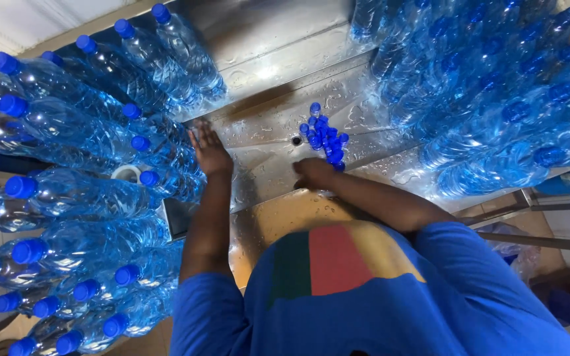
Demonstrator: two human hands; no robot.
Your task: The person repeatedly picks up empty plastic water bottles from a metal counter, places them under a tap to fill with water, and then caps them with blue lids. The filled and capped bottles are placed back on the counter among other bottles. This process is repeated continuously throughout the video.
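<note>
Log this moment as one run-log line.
left hand: flat against capped water bottles | right hand: at loose blue caps | surface: wet steel table

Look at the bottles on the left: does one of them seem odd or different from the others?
Yes. One bottle among the capped bottles on the left has no blue cap; its white open neck shows, close to the left hand. Water drops lie on the steel table. Loose blue caps sit heaped near the right hand.

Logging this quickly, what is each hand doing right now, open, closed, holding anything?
Left hand: open, flat against the capped bottles, holding nothing.
Right hand: curled beside the loose blue caps; cannot tell if it holds one.
</note>
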